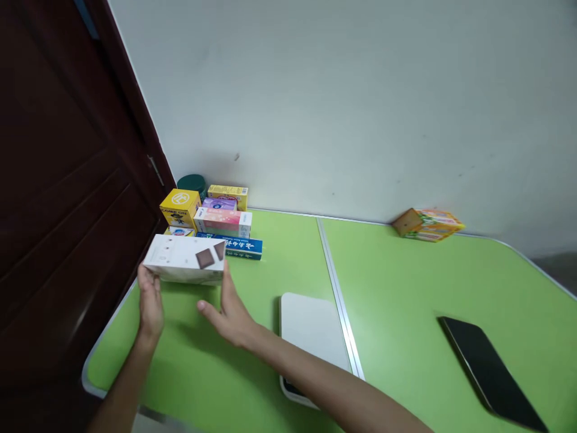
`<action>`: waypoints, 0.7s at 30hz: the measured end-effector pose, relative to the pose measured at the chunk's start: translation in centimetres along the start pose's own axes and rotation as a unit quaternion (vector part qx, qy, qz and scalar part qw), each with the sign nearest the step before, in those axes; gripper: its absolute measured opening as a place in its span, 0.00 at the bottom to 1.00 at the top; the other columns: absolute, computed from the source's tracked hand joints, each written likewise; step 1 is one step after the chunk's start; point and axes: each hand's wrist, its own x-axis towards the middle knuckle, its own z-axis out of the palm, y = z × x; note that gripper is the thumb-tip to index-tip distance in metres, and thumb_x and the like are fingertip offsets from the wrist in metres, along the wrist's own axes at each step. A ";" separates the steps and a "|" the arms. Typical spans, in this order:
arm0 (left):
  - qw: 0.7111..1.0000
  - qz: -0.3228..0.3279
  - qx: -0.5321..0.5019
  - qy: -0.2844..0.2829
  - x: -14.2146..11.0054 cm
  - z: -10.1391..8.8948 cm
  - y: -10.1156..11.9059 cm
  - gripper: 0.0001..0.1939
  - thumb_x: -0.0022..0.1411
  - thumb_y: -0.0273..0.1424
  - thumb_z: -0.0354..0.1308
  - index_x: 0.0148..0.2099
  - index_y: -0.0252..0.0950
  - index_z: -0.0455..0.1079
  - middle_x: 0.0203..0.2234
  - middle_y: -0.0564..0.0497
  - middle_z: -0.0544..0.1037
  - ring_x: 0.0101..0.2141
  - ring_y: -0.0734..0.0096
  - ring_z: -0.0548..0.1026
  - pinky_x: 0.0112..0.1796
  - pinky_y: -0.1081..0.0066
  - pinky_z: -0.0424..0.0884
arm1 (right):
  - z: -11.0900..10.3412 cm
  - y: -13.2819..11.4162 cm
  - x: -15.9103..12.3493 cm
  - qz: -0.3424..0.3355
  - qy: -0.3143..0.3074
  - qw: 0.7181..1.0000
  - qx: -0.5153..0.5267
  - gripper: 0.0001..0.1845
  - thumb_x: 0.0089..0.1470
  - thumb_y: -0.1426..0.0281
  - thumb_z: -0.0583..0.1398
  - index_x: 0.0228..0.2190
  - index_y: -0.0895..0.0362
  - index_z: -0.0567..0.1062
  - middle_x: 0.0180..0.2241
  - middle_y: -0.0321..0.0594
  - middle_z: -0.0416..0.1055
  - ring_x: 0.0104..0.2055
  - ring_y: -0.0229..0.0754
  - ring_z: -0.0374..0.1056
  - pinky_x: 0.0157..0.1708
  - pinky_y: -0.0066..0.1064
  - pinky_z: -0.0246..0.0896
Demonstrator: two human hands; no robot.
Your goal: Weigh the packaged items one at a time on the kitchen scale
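Between my two hands is a white box (180, 252) with dark brown squares printed near its right end. My left hand (151, 304) grips its left end from below and the side. My right hand (231, 310) presses its fingers against the right end, with the thumb sticking out to the left. The box appears slightly raised over the green table, just in front of a group of cartons. Its far side hides part of a blue toothpaste box (246, 247) and a small yellow-and-white pack (180, 231).
Behind stand a pink-and-white box (224, 223), a purple box (220, 204), yellow boxes (180, 207) and a green-lidded jar (192, 183). A white device (311, 325) lies beneath my right forearm. An orange-yellow carton (430, 225) and a black phone (491, 370) are farther right.
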 end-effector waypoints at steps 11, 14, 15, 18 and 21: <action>1.000 -0.016 -0.008 0.023 7.6 -3.1 -5.8 0.38 0.56 0.55 0.50 0.63 0.42 0.55 0.64 0.41 0.59 0.64 0.55 0.55 0.61 0.57 0.52 | 4.9 1.8 6.4 0.027 -0.029 0.999 0.007 0.65 0.49 0.46 0.60 0.64 0.69 0.26 0.68 0.58 0.17 0.69 0.51 0.14 0.67 0.46 0.22; 1.000 -0.004 0.002 0.020 8.0 -3.1 -5.7 0.36 0.59 0.52 0.49 0.64 0.42 0.54 0.64 0.42 0.59 0.64 0.56 0.55 0.61 0.56 0.52 | 5.0 1.5 6.5 0.032 -0.023 0.999 0.022 0.65 0.49 0.46 0.61 0.64 0.67 0.27 0.68 0.55 0.18 0.70 0.50 0.15 0.67 0.46 0.24; 1.000 0.001 0.006 0.022 8.0 -3.1 -5.5 0.36 0.59 0.52 0.49 0.65 0.41 0.53 0.64 0.42 0.57 0.64 0.55 0.54 0.61 0.56 0.51 | 4.9 1.2 6.4 0.034 -0.023 0.999 0.028 0.64 0.49 0.46 0.61 0.65 0.66 0.27 0.68 0.55 0.19 0.70 0.50 0.16 0.67 0.47 0.24; 0.999 0.022 0.020 0.042 6.7 -2.5 -4.6 0.39 0.60 0.50 0.48 0.68 0.38 0.46 0.68 0.43 0.47 0.67 0.55 0.43 0.63 0.56 0.41 | 4.2 -0.1 5.7 0.040 -0.021 0.998 0.043 0.62 0.51 0.46 0.59 0.65 0.69 0.30 0.68 0.57 0.21 0.70 0.50 0.18 0.68 0.45 0.25; 0.998 0.047 0.028 0.039 2.1 0.0 -3.0 0.39 0.63 0.46 0.48 0.70 0.39 0.39 0.70 0.51 0.35 0.67 0.62 0.30 0.64 0.62 0.30 | 1.7 -1.5 3.1 0.056 -0.006 0.995 0.085 0.58 0.55 0.47 0.55 0.64 0.70 0.30 0.68 0.57 0.22 0.70 0.48 0.21 0.68 0.43 0.25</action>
